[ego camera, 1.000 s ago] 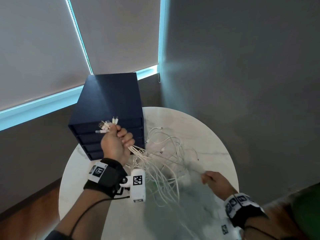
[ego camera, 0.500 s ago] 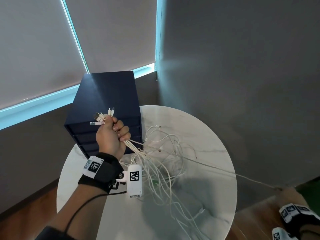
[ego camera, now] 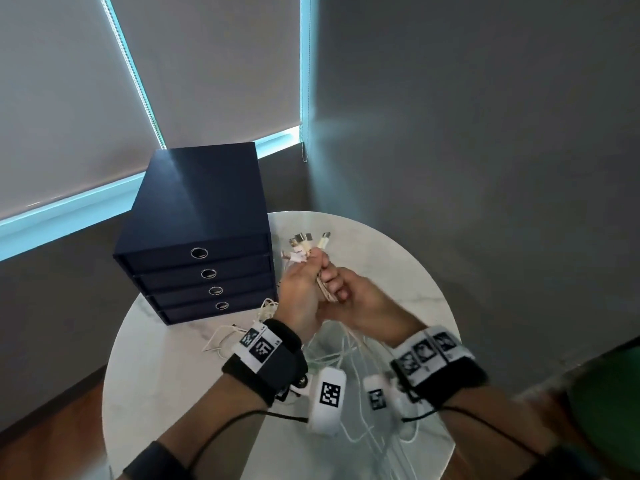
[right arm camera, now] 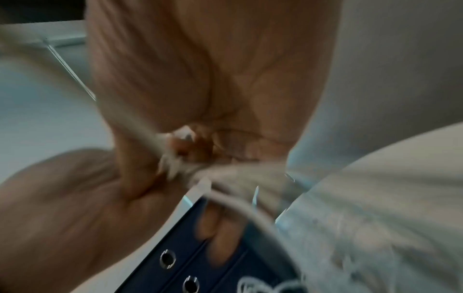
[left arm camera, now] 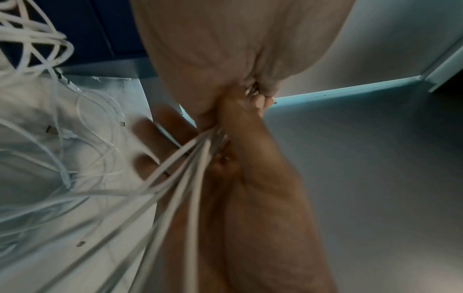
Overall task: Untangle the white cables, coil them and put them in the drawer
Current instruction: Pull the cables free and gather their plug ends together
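My left hand (ego camera: 300, 289) grips a bundle of white cables (ego camera: 341, 355) just below their plugs (ego camera: 304, 244), which stick up above the fist. Against it, my right hand (ego camera: 349, 299) curls its fingers round the same bundle a little lower. Both hands are held above the round white table (ego camera: 159, 368), right of the dark blue drawer unit (ego camera: 201, 237). Cable strands (left arm camera: 175, 178) run from the fists down to loose loops on the table. All drawers of the drawer unit (right arm camera: 190, 263) are closed. The right wrist view is blurred.
A few cable loops (ego camera: 221, 341) lie on the table in front of the drawers. Behind stand a grey wall (ego camera: 467, 133) and window blinds (ego camera: 69, 98). Wooden floor (ego camera: 52, 438) shows at lower left, something green (ego camera: 609, 403) at lower right.
My right hand, which had pulled one cable out far to the right, has come back and now grips the bundle beside my left hand. The left hand has shifted right, off the drawer fronts.
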`<action>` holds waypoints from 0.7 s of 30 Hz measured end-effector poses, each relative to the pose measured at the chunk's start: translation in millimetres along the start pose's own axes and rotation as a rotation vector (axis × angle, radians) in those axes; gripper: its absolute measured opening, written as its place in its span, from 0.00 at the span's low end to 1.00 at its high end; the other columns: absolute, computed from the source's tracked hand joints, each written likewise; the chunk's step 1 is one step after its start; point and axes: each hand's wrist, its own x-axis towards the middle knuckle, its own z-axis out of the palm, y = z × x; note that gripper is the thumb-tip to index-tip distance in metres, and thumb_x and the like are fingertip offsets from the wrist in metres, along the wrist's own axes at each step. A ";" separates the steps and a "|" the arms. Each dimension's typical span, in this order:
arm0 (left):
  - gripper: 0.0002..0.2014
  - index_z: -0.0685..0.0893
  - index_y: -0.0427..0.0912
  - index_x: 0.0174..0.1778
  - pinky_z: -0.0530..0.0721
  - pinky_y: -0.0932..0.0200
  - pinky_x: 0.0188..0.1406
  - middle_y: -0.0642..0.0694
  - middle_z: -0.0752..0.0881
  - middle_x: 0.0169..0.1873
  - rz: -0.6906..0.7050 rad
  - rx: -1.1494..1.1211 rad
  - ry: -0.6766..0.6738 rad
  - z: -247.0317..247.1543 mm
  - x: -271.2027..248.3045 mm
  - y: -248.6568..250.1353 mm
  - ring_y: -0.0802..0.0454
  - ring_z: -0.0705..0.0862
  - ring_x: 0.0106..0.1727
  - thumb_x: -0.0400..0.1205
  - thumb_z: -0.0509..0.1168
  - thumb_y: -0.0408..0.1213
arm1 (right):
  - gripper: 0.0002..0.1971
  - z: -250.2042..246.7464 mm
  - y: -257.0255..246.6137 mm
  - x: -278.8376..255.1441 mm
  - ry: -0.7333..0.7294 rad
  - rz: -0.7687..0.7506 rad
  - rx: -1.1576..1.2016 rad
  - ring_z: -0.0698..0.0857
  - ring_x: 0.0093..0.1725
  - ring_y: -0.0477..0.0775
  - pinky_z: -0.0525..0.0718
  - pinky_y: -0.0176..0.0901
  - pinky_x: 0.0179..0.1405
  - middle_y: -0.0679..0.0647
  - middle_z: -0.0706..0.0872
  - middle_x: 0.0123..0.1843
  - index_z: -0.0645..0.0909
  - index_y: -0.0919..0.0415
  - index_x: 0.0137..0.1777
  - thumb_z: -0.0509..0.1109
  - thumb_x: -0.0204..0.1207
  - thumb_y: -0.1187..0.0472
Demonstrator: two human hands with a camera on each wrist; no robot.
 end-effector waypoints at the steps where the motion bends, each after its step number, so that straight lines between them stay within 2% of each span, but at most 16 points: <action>1: 0.16 0.73 0.43 0.36 0.73 0.57 0.25 0.49 0.69 0.24 0.002 -0.004 0.006 -3.1 0.9 3.8 0.54 0.69 0.22 0.89 0.56 0.42 | 0.14 12.9 1.1 1.1 -0.040 0.045 0.059 0.83 0.34 0.56 0.86 0.47 0.34 0.56 0.83 0.36 0.76 0.59 0.53 0.74 0.74 0.73; 2: 0.16 0.72 0.43 0.36 0.74 0.57 0.26 0.50 0.69 0.24 0.009 -0.011 0.005 -9.7 3.0 9.9 0.53 0.70 0.22 0.90 0.55 0.42 | 0.08 19.3 9.3 -0.2 -0.062 0.084 0.053 0.79 0.27 0.56 0.82 0.45 0.26 0.56 0.81 0.31 0.76 0.59 0.48 0.72 0.77 0.69; 3: 0.16 0.72 0.44 0.36 0.74 0.56 0.28 0.50 0.69 0.25 0.026 -0.013 0.004 -18.7 5.5 17.7 0.53 0.69 0.23 0.90 0.54 0.42 | 0.05 22.7 18.8 -3.0 -0.064 0.102 -0.029 0.76 0.23 0.54 0.77 0.41 0.23 0.54 0.79 0.26 0.77 0.58 0.44 0.70 0.80 0.63; 4: 0.17 0.72 0.44 0.36 0.75 0.56 0.29 0.50 0.69 0.25 0.046 -0.005 0.010 -28.9 7.9 26.1 0.53 0.69 0.23 0.91 0.53 0.43 | 0.09 21.2 32.7 -5.1 -0.059 0.092 -0.184 0.74 0.23 0.51 0.74 0.40 0.23 0.51 0.77 0.25 0.78 0.57 0.39 0.69 0.82 0.58; 6: 0.18 0.71 0.44 0.35 0.76 0.56 0.29 0.50 0.68 0.25 0.063 0.014 0.034 -47.1 10.3 38.1 0.53 0.68 0.23 0.91 0.51 0.43 | 0.14 12.1 62.0 -8.4 -0.030 0.066 -0.445 0.76 0.27 0.45 0.76 0.43 0.30 0.48 0.80 0.28 0.82 0.58 0.38 0.67 0.83 0.52; 8: 0.18 0.71 0.44 0.35 0.76 0.55 0.30 0.50 0.69 0.25 0.051 -0.008 0.063 -57.8 9.5 39.0 0.53 0.68 0.23 0.92 0.51 0.42 | 0.13 -3.9 85.3 -11.7 0.049 0.109 -0.565 0.79 0.29 0.35 0.79 0.39 0.36 0.44 0.83 0.31 0.84 0.52 0.39 0.66 0.83 0.49; 9: 0.18 0.71 0.45 0.35 0.76 0.55 0.30 0.50 0.69 0.24 0.042 -0.032 0.082 -61.8 8.6 37.8 0.53 0.68 0.22 0.92 0.51 0.42 | 0.14 -13.3 94.9 -13.4 0.072 0.141 -0.630 0.78 0.28 0.34 0.77 0.37 0.37 0.43 0.81 0.29 0.82 0.48 0.36 0.66 0.83 0.47; 11: 0.18 0.71 0.45 0.35 0.74 0.56 0.29 0.51 0.68 0.23 0.019 -0.077 0.116 -68.9 8.3 36.0 0.54 0.67 0.21 0.92 0.50 0.43 | 0.19 -32.6 111.8 -18.1 0.079 0.219 -0.774 0.76 0.29 0.39 0.73 0.39 0.39 0.43 0.75 0.26 0.74 0.47 0.30 0.64 0.82 0.43; 13: 0.18 0.71 0.46 0.35 0.71 0.60 0.22 0.53 0.66 0.21 -0.006 -0.107 0.129 -74.5 8.7 37.3 0.56 0.63 0.19 0.92 0.50 0.44 | 0.22 -50.1 124.0 -27.2 0.088 0.304 -0.805 0.74 0.26 0.44 0.73 0.39 0.37 0.45 0.73 0.25 0.71 0.50 0.29 0.63 0.81 0.39; 16: 0.19 0.71 0.46 0.35 0.64 0.64 0.15 0.55 0.64 0.19 -0.044 -0.122 0.138 -77.4 8.2 42.7 0.59 0.60 0.17 0.92 0.50 0.45 | 0.24 -70.7 132.9 -42.0 0.122 0.366 -0.815 0.73 0.23 0.41 0.71 0.35 0.26 0.46 0.75 0.26 0.72 0.52 0.30 0.62 0.80 0.36; 19: 0.19 0.71 0.46 0.34 0.59 0.66 0.11 0.55 0.63 0.18 -0.092 -0.081 0.139 -76.5 9.1 44.6 0.60 0.59 0.16 0.92 0.49 0.46 | 0.23 -91.6 134.2 -52.8 0.157 0.376 -0.916 0.76 0.28 0.44 0.70 0.32 0.27 0.46 0.77 0.27 0.74 0.51 0.30 0.62 0.81 0.37; 21: 0.19 0.71 0.46 0.34 0.58 0.67 0.10 0.55 0.63 0.19 -0.146 -0.026 0.141 -76.3 9.0 45.4 0.60 0.58 0.16 0.92 0.49 0.46 | 0.21 -108.5 135.8 -59.3 0.191 0.401 -0.957 0.82 0.34 0.51 0.73 0.38 0.32 0.47 0.80 0.28 0.76 0.50 0.30 0.63 0.81 0.40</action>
